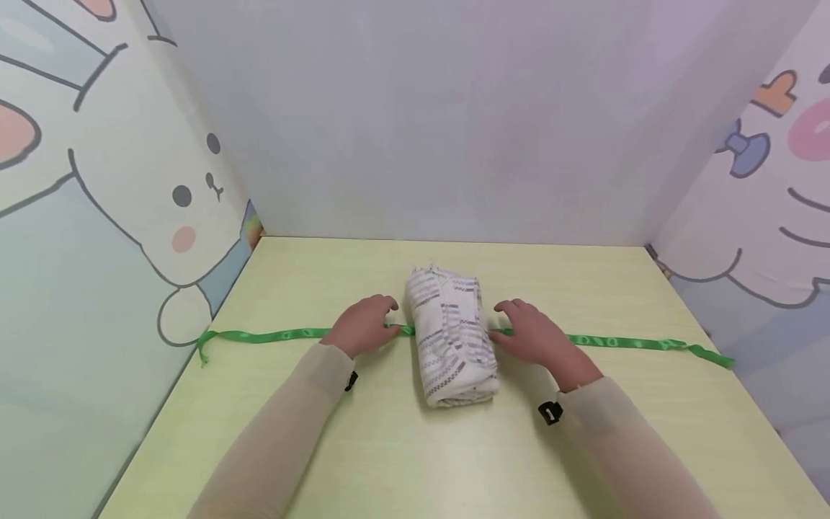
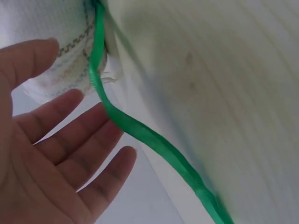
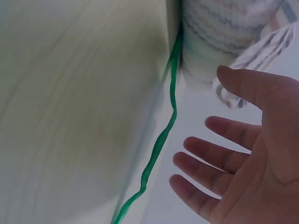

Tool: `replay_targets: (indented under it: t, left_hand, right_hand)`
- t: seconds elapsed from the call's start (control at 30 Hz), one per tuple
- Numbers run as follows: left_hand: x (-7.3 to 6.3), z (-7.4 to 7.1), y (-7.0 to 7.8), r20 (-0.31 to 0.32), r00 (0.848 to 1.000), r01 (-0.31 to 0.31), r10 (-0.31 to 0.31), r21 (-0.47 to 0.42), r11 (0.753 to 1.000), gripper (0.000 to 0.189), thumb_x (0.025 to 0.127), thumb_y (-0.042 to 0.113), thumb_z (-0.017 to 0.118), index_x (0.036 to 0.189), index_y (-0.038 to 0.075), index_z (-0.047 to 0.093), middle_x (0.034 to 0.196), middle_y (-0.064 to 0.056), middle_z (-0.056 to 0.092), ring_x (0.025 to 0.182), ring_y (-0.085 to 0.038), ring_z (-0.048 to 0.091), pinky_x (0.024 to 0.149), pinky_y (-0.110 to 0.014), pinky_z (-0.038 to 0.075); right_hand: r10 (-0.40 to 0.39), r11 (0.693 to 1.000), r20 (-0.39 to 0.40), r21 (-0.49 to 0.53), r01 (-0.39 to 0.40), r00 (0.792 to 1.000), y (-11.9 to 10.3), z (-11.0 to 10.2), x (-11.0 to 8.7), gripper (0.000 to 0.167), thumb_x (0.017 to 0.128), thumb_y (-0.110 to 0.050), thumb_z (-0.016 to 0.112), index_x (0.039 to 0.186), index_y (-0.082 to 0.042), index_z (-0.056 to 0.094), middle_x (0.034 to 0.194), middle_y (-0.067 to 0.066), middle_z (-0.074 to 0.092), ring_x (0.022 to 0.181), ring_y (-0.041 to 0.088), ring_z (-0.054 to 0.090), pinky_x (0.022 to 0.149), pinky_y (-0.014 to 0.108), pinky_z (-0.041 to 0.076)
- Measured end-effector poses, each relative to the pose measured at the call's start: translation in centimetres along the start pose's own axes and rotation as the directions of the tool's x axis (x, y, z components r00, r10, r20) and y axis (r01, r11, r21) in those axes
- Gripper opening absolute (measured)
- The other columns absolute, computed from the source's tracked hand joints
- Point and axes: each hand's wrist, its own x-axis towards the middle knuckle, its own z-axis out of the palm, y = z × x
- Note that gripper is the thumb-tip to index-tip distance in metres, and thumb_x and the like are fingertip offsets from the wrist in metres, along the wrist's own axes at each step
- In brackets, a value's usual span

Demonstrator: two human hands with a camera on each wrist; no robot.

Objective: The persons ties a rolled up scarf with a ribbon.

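Hands beside towel roll (lengthwise, camera-to-wall)

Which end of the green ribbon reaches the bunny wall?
The left end of the green ribbon, on the left hand side, curls at the table edge by the bunny picture. The right end lies opposite.

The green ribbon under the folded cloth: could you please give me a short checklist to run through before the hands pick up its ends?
1. Green ribbon runs under the folded cloth, showing on both sides: ok.
2. Cloth sits roughly midway along the ribbon: ok.
3. Cloth is folded, not spread: ok.
4. Left hand is open beside the cloth, fingers straight, gripping nothing: ok.
5. Right hand is open on the other side: ok.
6. Ribbon lies flat and untwisted beneath the cloth: cannot tell.
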Motion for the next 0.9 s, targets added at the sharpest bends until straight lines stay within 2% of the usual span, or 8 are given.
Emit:
replay_targets:
  t: [0.1,0.2,0.3,0.4,0.53,0.63,0.77,0.9]
  left_hand:
    - [0.1,0.4,-0.3,0.038,0.999,0.007,-0.008,0.005,1.0,0.048,0.096,0.033,0.072,0.136,0.009,0.061,0.129,-0.007,0.063,0.116,-0.025,0.061,0.099,-0.042,0.05]
    - [0.3,0.7,-0.5,0.061,0.998,0.01,-0.011,0.015,1.0,0.05,0.094,0.033,0.074,0.137,0.01,0.061,0.129,-0.006,0.063,0.118,-0.024,0.061,0.1,-0.042,0.049]
    - [0.4,0.9,-0.6,0.091,0.996,0.001,-0.005,0.044,0.999,0.053,0.094,0.032,0.075,0.139,0.01,0.059,0.13,-0.005,0.061,0.12,-0.024,0.058,0.101,-0.041,0.048]
    - [0.5,1.1,-0.7,0.13,0.991,-0.021,0.01,0.077,0.997,0.052,0.092,0.029,0.076,0.138,0.011,0.058,0.124,-0.002,0.06,0.116,-0.022,0.055,0.1,-0.04,0.047]
    - [0.7,1.3,-0.7,0.154,0.988,-0.034,0.019,0.093,0.995,0.042,0.09,0.024,0.076,0.128,0.013,0.061,0.108,0.002,0.059,0.101,-0.018,0.054,0.092,-0.037,0.048]
    - [0.9,1.5,-0.7,0.166,0.986,-0.016,0.004,0.072,0.997,0.031,0.091,0.022,0.075,0.118,0.015,0.061,0.099,0.004,0.06,0.091,-0.016,0.056,0.085,-0.036,0.049]
    - [0.9,1.7,-0.9,0.183,0.983,-0.002,-0.008,0.056,0.998,0.022,0.094,0.023,0.073,0.111,0.016,0.06,0.092,0.003,0.061,0.084,-0.016,0.057,0.082,-0.038,0.05]
    - [0.9,1.8,-1.0,0.186,0.982,-0.002,-0.011,0.07,0.998,0.012,0.097,0.021,0.067,0.105,0.016,0.06,0.088,0.002,0.061,0.081,-0.017,0.057,0.08,-0.038,0.051]
  right_hand:
    - [0.008,1.0,0.051,0.003,-0.008,0.999,0.4,0.3,0.4,0.057,0.098,-0.033,0.07,0.139,0.002,0.053,0.135,0.025,0.055,0.125,0.044,0.053,0.1,0.058,0.046]
    - [0.01,1.0,0.087,-0.005,-0.01,0.996,0.8,0.6,0.7,0.053,0.097,-0.031,0.073,0.135,0.002,0.056,0.128,0.023,0.056,0.12,0.043,0.055,0.098,0.056,0.048]
    - [-0.01,1.0,0.1,-0.007,0.011,0.995,1.1,1.0,1.1,0.042,0.096,-0.026,0.075,0.126,0.0,0.062,0.118,0.018,0.057,0.112,0.038,0.057,0.094,0.052,0.049]
    - [-0.023,1.0,0.115,0.016,0.022,0.993,1.3,1.3,1.5,0.032,0.095,-0.023,0.076,0.116,-0.002,0.065,0.108,0.012,0.058,0.101,0.031,0.056,0.09,0.048,0.05]
    - [-0.022,0.997,0.153,0.082,0.01,0.988,1.6,1.5,1.9,0.02,0.097,-0.019,0.072,0.107,-0.002,0.067,0.099,0.008,0.059,0.09,0.025,0.054,0.084,0.045,0.049]
    - [-0.024,0.995,0.18,0.104,0.005,0.983,1.8,1.6,2.0,0.015,0.098,-0.018,0.069,0.099,-0.004,0.066,0.093,0.007,0.058,0.085,0.024,0.052,0.079,0.043,0.047]
    - [0.001,0.992,0.207,0.125,-0.027,0.978,1.9,1.5,1.8,0.018,0.1,-0.023,0.066,0.091,-0.009,0.06,0.085,0.006,0.054,0.079,0.023,0.05,0.073,0.04,0.042]
    - [0.024,0.989,0.221,0.136,-0.056,0.975,1.8,1.4,1.7,0.018,0.099,-0.023,0.063,0.09,-0.01,0.054,0.081,0.005,0.052,0.076,0.022,0.049,0.07,0.039,0.04]
